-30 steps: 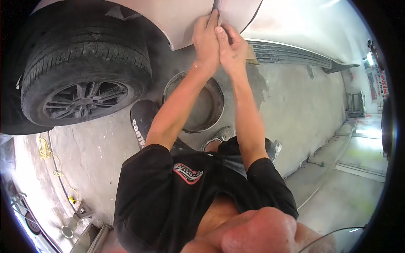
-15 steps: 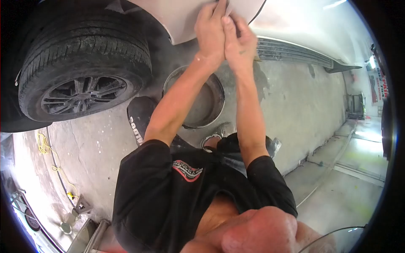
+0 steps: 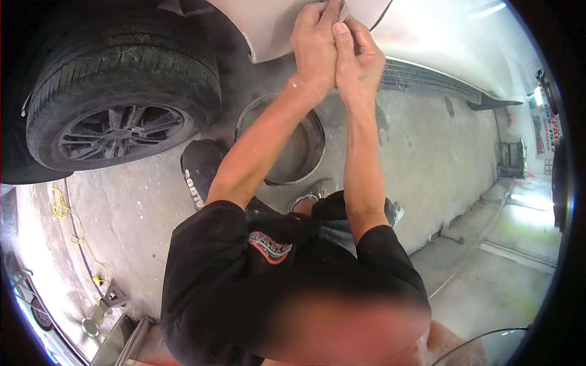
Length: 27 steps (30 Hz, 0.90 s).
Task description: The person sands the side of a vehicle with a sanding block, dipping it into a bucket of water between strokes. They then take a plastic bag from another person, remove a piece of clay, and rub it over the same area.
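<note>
Side by side and touching, my left hand (image 3: 314, 52) and my right hand (image 3: 359, 64) are raised against the white car panel (image 3: 268, 27) at the top of the view. Between their fingers shows the edge of a thin greyish sheet (image 3: 345, 12) that looks like sandpaper. The fingers of both hands are closed around it, the right thumb lying along its lower end. Some fingertips are hidden by the hands and the frame edge. Left of the hands the panel ends at the wheel arch, above a dusty black tire (image 3: 128, 70).
Under my forearms a round, dark-rimmed pan (image 3: 320, 146) rests on the concrete floor (image 3: 427, 158). Black side-step trim (image 3: 427, 79) runs along the car's lower edge. A yellow cord (image 3: 76, 239) and a small fan (image 3: 90, 326) are at the lower left.
Both hands, still together with the sheet, have shifted slightly right and a little upward along the panel.
</note>
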Motion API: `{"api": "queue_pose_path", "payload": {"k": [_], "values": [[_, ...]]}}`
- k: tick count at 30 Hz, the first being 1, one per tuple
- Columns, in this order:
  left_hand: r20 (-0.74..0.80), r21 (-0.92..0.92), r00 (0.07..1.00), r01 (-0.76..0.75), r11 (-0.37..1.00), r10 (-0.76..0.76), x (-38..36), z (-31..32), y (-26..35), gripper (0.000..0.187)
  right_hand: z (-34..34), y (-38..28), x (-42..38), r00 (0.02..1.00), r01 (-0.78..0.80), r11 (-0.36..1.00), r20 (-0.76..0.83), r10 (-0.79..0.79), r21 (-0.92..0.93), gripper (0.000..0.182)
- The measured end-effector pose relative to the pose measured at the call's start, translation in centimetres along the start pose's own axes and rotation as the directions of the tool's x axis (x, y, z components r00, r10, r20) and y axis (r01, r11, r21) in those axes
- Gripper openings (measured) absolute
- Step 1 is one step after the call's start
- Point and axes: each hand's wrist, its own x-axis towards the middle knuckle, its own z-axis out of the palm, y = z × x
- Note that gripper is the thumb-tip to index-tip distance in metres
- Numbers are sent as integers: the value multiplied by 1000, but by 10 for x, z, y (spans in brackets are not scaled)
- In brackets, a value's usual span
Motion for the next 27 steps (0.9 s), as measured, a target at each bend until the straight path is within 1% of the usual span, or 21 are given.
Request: {"api": "queue_pose_path", "payload": {"k": [2,3,4,5,7,8,11,12,14,15,16,17,18,20,23,24,26,27], "values": [[10,149,999,-46,988,45,-8,7,-33,23,-7,25,-1,999,32,990,37,-27,-134,36],[18,227,998,-61,972,59,-8,3,-31,22,-3,19,-5,998,39,979,56,-29,-200,36],[4,213,998,-66,975,67,-6,1,-32,24,-3,12,-6,997,-51,969,47,64,-241,36],[22,206,996,-93,974,90,-6,-1,-33,27,0,6,-4,998,-33,985,45,42,-168,38],[57,187,988,-154,970,145,5,-9,-7,34,4,1,1,999,13,1000,32,-12,-21,41],[60,190,989,-142,971,133,0,-6,-8,33,2,5,-1,999,27,999,22,-26,-44,43],[85,259,993,-98,961,79,-5,-1,-36,34,-7,26,-4,999,4,983,47,5,-186,37],[75,170,996,38,985,-52,-2,-4,-23,34,-3,24,-3,998,-30,995,46,34,-97,37],[93,-14,947,311,950,-308,9,-11,13,34,0,3,-6,999,1,987,34,4,-160,37],[64,99,986,147,984,-154,6,-9,6,33,0,-3,-5,999,22,981,29,-16,-192,36],[56,215,998,-15,976,3,-2,-7,-5,32,-3,2,-6,1000,10,988,30,-5,-156,36],[64,327,985,-170,930,158,-10,-3,-16,32,-8,12,-8,999,-3,992,33,7,-123,36],[21,302,983,-179,936,181,-10,1,-20,29,-9,15,-8,999,-10,996,38,14,-86,36],[-54,252,974,-201,947,221,-14,6,-27,25,-12,17,-8,998,-7,994,57,14,-108,35],[-21,117,1000,-3,993,5,-17,3,-22,26,-13,20,-11,998,-10,991,64,18,-130,34],[-18,168,999,-38,985,42,-17,1,-24,27,-12,19,-11,998,-14,991,64,22,-133,34],[-2,267,994,-102,958,106,-16,-1,-30,28,-10,18,-6,998,29,991,61,-21,-131,34],[-3,286,984,-172,943,181,-7,1,-27,28,-8,18,-2,997,47,990,65,-38,-132,34]]}}
